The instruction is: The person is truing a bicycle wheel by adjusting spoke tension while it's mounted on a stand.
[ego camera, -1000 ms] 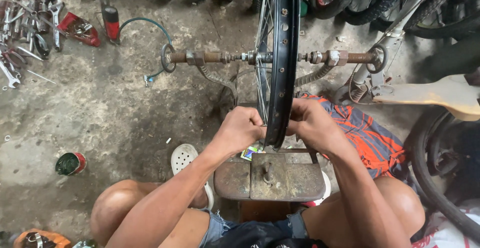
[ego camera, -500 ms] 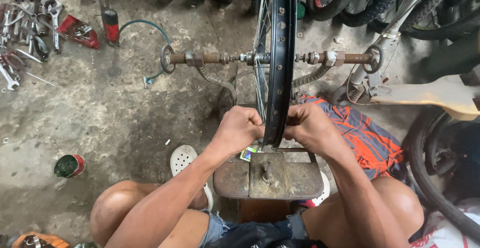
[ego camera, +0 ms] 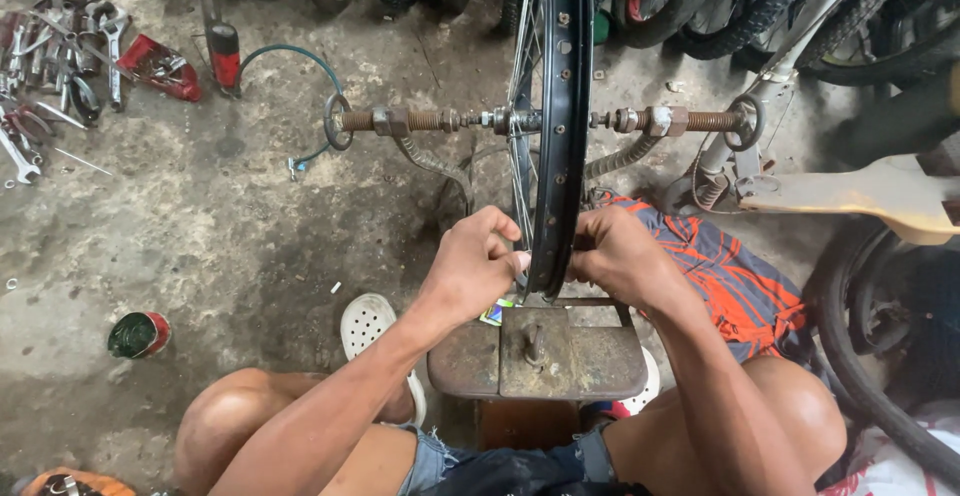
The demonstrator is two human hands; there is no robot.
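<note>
Both hands pinch at the lower arc of one black wheel rim point(ego camera: 560, 126): the left hand point(ego camera: 478, 266) has fingertips closed on a spoke beside it, the right hand point(ego camera: 615, 254) is curled shut against its other side, what it pinches hidden. The rim stands upright on a threaded axle point(ego camera: 430, 120) in a rusty truing stand point(ego camera: 540, 356) on the concrete floor point(ego camera: 200, 236). It looks stiff and light, best held at its edge, with thin spokes that likely bend; one green can point(ego camera: 138, 335) lies near the left knee, several wrenches point(ego camera: 50, 66) at the floor's far left corner.

Bike repair workshop: bare stained concrete floor point(ego camera: 200, 246), wrenches point(ego camera: 60, 66) scattered loose, floor pump point(ego camera: 222, 51), row of bicycle tyres point(ego camera: 700, 6) along the back, wheel rim point(ego camera: 562, 106) mounted on rusty truing stand point(ego camera: 540, 356).
</note>
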